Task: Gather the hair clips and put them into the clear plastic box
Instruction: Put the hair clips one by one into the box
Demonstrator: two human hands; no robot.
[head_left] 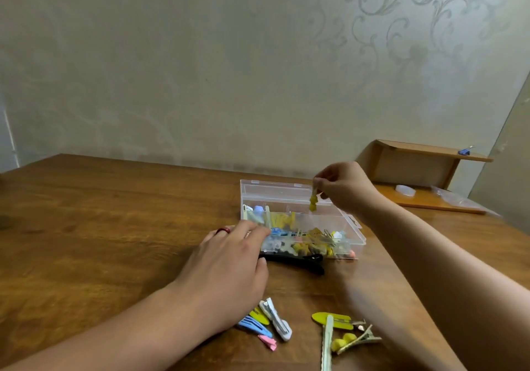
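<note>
Clear rectangular plastic box (355,234) on brown wooden table (114,213), lid open, part-filled with mixed clips. Right hand (344,187) pinches small yellow hair clip (312,203) above the box. Left hand (229,259) — fingers relaxed, resting at the box's near-left corner, beside long black clip (295,261). Loose coloured clips (272,322) — nearer table edge.

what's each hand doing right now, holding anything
Left hand: fingers relaxed, resting against the clear plastic box, holding nothing.
Right hand: pinching a small yellow hair clip above the box.
</note>
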